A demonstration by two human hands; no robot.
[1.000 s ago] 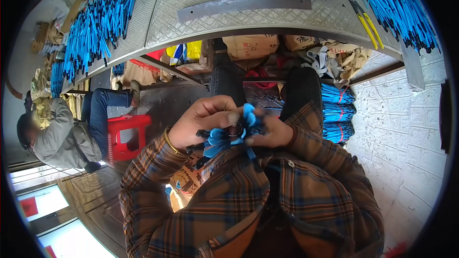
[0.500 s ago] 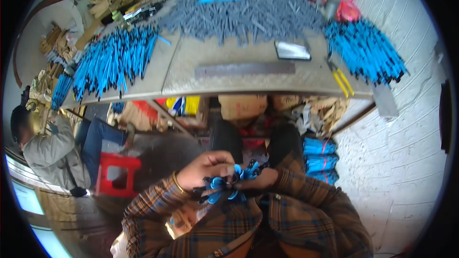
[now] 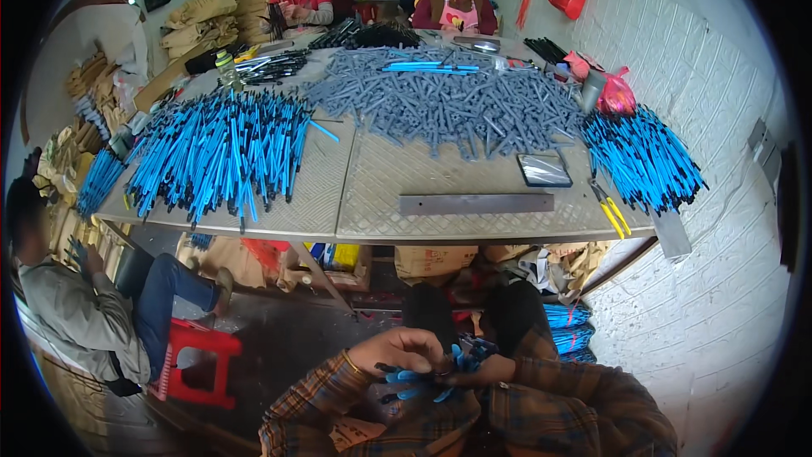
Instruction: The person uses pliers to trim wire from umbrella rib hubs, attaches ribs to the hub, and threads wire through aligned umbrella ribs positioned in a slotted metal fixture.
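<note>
Head view: a worktable [image 3: 474, 173] carries a heap of grey pieces [image 3: 474, 110] between two piles of blue rods [image 3: 220, 156] [image 3: 647, 156]. Below its near edge, above the person's lap, a bundle of blue-and-black rods [image 3: 417, 387] lies between the left hand [image 3: 396, 350], fingers bent around it, and the right hand [image 3: 491, 371], closed on its right side.

Workshop: piled grey parts [image 3: 474, 110], pliers [image 3: 601, 195]

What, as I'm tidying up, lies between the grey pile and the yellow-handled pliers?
A flat black-edged item on the tabletop, shown in the head view.
</note>
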